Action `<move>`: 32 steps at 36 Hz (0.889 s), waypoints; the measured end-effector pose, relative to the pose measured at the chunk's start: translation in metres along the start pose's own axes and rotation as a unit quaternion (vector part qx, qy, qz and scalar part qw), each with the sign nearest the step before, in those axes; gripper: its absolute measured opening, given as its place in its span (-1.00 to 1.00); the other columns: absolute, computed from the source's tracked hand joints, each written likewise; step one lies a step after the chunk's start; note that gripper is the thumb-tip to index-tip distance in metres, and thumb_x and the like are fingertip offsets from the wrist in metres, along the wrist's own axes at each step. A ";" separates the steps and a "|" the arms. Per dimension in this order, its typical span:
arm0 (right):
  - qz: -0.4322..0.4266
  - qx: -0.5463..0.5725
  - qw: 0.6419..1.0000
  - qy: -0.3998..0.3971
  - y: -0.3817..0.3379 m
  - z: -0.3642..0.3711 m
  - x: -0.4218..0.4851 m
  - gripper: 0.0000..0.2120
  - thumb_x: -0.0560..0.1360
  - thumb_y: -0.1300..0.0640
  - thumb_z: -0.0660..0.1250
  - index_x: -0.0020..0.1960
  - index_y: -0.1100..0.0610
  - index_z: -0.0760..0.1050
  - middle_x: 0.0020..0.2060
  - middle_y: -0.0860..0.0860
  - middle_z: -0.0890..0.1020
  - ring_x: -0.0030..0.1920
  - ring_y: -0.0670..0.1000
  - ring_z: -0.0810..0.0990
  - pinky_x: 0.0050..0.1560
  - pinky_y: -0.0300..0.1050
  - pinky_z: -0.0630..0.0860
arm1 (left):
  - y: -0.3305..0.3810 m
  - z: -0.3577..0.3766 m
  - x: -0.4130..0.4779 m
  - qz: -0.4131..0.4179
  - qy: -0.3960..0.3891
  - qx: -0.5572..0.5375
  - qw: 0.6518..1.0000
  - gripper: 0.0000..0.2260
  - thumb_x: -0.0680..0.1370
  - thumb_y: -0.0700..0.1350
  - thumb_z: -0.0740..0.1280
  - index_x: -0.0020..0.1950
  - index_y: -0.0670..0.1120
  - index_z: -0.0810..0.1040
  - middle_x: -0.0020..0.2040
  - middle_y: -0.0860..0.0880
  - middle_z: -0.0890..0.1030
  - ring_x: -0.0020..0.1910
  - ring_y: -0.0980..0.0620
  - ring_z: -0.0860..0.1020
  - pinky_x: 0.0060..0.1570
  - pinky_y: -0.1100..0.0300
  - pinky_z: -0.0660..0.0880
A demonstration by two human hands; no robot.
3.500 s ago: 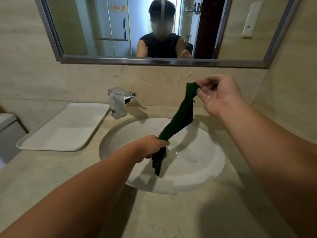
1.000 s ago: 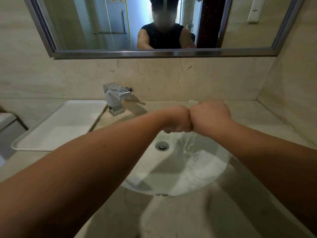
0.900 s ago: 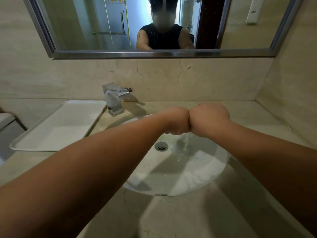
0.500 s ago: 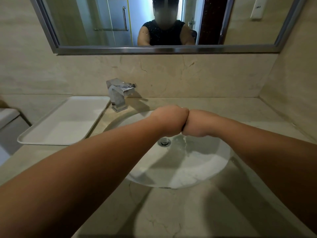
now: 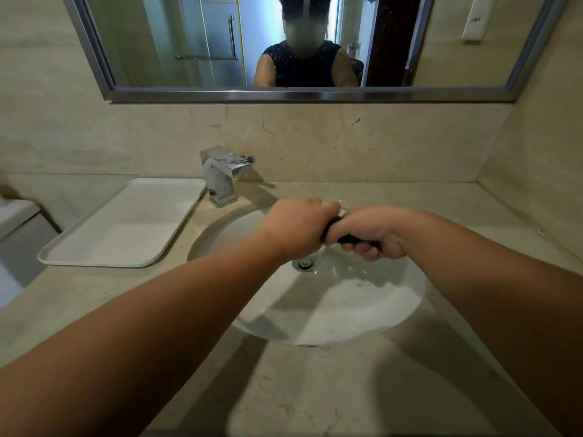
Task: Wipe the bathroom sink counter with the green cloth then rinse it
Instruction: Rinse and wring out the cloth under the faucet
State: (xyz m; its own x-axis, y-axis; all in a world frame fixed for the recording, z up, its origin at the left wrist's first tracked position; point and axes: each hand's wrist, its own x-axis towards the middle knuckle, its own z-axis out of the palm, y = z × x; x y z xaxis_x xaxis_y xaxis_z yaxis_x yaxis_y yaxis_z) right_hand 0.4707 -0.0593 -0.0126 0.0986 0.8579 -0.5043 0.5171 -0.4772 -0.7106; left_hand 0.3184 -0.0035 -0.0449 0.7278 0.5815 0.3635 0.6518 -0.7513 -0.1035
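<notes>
my forearms reach out over the counter (image 5: 315, 398), beige stone, its near edge right below me. past it sits the sink (image 5: 340, 320), an oval white bowl set into the counter, with water pooled in its near half and the drain (image 5: 303, 264) showing just under my knuckles. over the bowl, my left hand (image 5: 296, 227) is balled into a fist, and my right hand (image 5: 367, 233) is curled tight too, the two fists touching side by side. the cloth (image 5: 339, 230) is squeezed between them, above the sink; only a dark sliver of it peeks out between my fists and under my right fingers (image 5: 362, 252), so its colour reads almost black here. to the left, a white tray (image 5: 126, 225) lies flat on the counter. behind the bowl's left rim the chrome tap (image 5: 222, 175) stands, its spout pointing right. furthest off, the mirror (image 5: 303, 45) hangs on the wall, and in it i see my dark sleeveless top and bare upper arms.
</notes>
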 end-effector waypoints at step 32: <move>-0.252 -0.596 0.704 0.291 -0.016 -0.011 -0.001 -0.90 0.49 0.11 0.36 -0.15 -0.06 0.47 -0.40 -0.09 0.39 -0.40 0.08 0.42 -0.36 -0.12 0.40 | 0.012 -0.036 0.030 -0.239 -0.290 -0.376 0.847 -0.74 0.56 -0.24 0.36 -0.27 -0.10 0.36 -0.41 -0.07 0.33 -0.53 0.00 0.22 -0.49 0.27 0.11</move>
State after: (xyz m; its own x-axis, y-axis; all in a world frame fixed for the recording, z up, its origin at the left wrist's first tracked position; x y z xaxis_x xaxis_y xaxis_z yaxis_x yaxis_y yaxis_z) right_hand 0.4711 -0.0507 0.0051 -0.2012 0.9594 0.1979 0.9233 0.1182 0.3653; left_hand 0.3402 -0.0064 -0.0019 0.5435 0.7668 -0.3416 0.7410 -0.2470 0.6244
